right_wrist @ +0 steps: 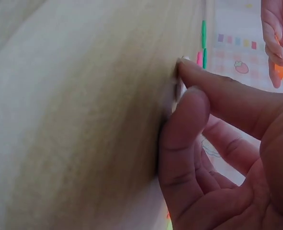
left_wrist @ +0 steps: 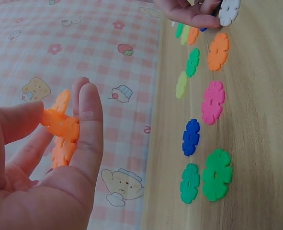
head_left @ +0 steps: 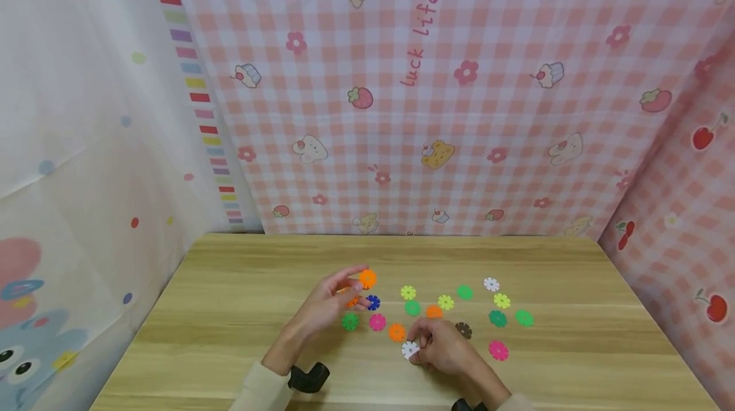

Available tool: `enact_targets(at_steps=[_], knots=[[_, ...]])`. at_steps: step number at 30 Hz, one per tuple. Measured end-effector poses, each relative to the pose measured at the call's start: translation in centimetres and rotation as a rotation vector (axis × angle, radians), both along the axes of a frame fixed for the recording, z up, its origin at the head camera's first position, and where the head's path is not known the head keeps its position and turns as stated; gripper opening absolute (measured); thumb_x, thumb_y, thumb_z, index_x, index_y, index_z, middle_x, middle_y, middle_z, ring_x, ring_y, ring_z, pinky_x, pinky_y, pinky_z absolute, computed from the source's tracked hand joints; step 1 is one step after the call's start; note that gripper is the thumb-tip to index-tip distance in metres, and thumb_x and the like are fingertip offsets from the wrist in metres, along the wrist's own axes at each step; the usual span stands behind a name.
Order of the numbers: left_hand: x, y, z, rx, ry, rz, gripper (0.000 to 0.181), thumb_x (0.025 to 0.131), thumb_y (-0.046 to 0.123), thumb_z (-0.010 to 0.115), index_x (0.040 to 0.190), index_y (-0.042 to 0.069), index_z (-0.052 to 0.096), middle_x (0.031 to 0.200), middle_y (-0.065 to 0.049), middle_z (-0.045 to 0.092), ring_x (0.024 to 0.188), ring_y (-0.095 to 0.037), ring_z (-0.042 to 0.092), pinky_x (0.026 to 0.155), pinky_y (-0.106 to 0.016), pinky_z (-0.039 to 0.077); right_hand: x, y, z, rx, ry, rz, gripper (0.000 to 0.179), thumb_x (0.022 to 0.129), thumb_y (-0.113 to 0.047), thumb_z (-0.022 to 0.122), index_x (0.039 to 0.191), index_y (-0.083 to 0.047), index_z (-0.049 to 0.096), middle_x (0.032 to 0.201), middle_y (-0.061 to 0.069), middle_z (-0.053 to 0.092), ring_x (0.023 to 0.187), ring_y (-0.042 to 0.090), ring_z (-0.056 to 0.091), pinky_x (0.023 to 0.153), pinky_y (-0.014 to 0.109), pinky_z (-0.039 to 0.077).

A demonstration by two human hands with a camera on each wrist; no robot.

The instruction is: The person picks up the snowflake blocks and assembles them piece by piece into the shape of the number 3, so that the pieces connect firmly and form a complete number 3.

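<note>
My left hand [head_left: 324, 304] pinches a cluster of orange notched plastic snowflake discs [left_wrist: 63, 125] between thumb and fingers, held up off the table. The discs are joined at angles to one another, as the left wrist view shows. Farther right, my right hand [head_left: 445, 346] pinches a white snowflake disc [head_left: 408, 351] close over the tabletop. In the right wrist view its thumb and index finger nearly hide that disc. Beside it lies a loose orange disc [head_left: 396, 333]. A pink disc [head_left: 377, 322], a blue disc [head_left: 374, 302] and a green disc [head_left: 350, 321] lie near my left hand.
More discs are spread over the wooden table [head_left: 241, 309]: a brown disc [head_left: 464, 330] by my right hand, a pink one [head_left: 498, 350] to its right, and several green, yellow and white ones behind. A checked cloth [head_left: 436, 111] hangs at the table's back edge.
</note>
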State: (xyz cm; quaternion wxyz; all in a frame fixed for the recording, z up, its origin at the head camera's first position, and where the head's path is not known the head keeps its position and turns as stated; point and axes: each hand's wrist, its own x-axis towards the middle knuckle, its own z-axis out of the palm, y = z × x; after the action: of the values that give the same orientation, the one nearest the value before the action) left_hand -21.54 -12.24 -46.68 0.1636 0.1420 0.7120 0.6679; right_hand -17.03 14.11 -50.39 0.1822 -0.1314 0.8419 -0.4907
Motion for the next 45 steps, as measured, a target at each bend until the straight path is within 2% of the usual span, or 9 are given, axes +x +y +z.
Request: enact_targets(at_steps=[8,13,19,22,26,30,34,41,45], knots=[[0.1,0.1,0.1,-0.037,0.009,0.001,0.041,0.104,0.020,0.051,0.145,0.019,0.049,0.123,-0.028,0.057,0.108,-0.043,0.062,0.095,-0.050,0.053,0.3,-0.1,0.6,0.004,0.000,-0.015,0.023,0.078,0.014,0.071,0.088,-0.004,0.060,0.075,0.005,0.053,0.060,0.014,0.057,0.049,0.025,0.053],[0.2,0.3,0.2,-0.057,0.011,-0.009,0.041,0.104,0.022,0.052,0.145,0.019,0.050,0.122,-0.026,0.059,0.109,-0.042,0.063,0.096,-0.049,0.052,0.1,0.3,1.2,-0.125,-0.040,-0.005,0.020,0.080,0.019,0.058,0.092,0.003,0.060,0.076,0.010,0.059,0.063,0.020,0.063,0.056,0.030,0.058],[0.4,0.7,0.3,-0.103,0.044,-0.015,0.039,0.103,0.026,0.055,0.141,0.019,0.054,0.118,-0.022,0.062,0.098,-0.031,0.066,0.092,-0.050,0.054,-0.6,1.1,2.7,-0.274,-0.012,-0.023,0.015,0.089,0.011,0.058,0.103,0.008,0.061,0.085,0.015,0.064,0.073,0.029,0.067,0.067,0.038,0.060],[0.4,0.9,0.3,-0.105,0.034,-0.022,0.039,0.102,0.028,0.056,0.139,0.019,0.056,0.118,-0.021,0.062,0.098,-0.034,0.066,0.090,-0.052,0.054,-0.8,1.2,3.7,-0.306,0.024,-0.067,0.014,0.091,0.005,0.061,0.106,0.008,0.061,0.090,0.019,0.067,0.078,0.033,0.068,0.070,0.042,0.060],[0.5,1.2,0.6,-0.066,-0.002,-0.048,0.038,0.101,0.027,0.057,0.139,0.020,0.056,0.121,-0.024,0.062,0.100,-0.043,0.065,0.092,-0.057,0.052,-0.9,1.2,4.6,-0.298,0.053,-0.158,0.017,0.093,-0.003,0.065,0.108,0.004,0.062,0.093,0.016,0.068,0.080,0.030,0.068,0.072,0.042,0.060],[0.7,1.6,0.9,-0.053,-0.005,-0.082,0.040,0.101,0.027,0.058,0.140,0.017,0.055,0.121,-0.024,0.063,0.094,-0.035,0.069,0.091,-0.055,0.053,-1.1,1.0,5.1,-0.276,0.095,-0.236,0.014,0.093,-0.004,0.066,0.107,0.000,0.065,0.092,0.014,0.068,0.081,0.029,0.069,0.073,0.039,0.060],[1.0,2.0,1.3,-0.049,-0.018,-0.110,0.043,0.100,0.028,0.059,0.140,0.014,0.054,0.113,-0.019,0.067,0.090,-0.027,0.071,0.090,-0.052,0.054,-1.3,0.7,5.3,-0.296,0.131,-0.250,0.013,0.093,-0.002,0.065,0.106,0.001,0.066,0.094,0.015,0.068,0.083,0.030,0.069,0.074,0.039,0.060],[1.2,2.7,1.7,0.006,-0.058,-0.153,0.045,0.101,0.021,0.057,0.143,0.005,0.049,0.107,-0.017,0.071,0.095,-0.041,0.070,0.089,-0.055,0.054,-1.2,0.2,5.6,-0.303,0.148,-0.290,0.010,0.093,0.000,0.066,0.103,0.000,0.067,0.092,0.016,0.069,0.080,0.027,0.070,0.073,0.035,0.060],[1.3,2.8,1.8,0.022,-0.077,-0.146,0.044,0.101,0.021,0.058,0.142,0.005,0.050,0.107,-0.017,0.071,0.094,-0.038,0.071,0.089,-0.053,0.055,-1.2,-0.1,5.7,-0.294,0.162,-0.307,0.008,0.093,0.001,0.065,0.101,-0.001,0.067,0.091,0.015,0.069,0.078,0.025,0.069,0.071,0.031,0.060]])
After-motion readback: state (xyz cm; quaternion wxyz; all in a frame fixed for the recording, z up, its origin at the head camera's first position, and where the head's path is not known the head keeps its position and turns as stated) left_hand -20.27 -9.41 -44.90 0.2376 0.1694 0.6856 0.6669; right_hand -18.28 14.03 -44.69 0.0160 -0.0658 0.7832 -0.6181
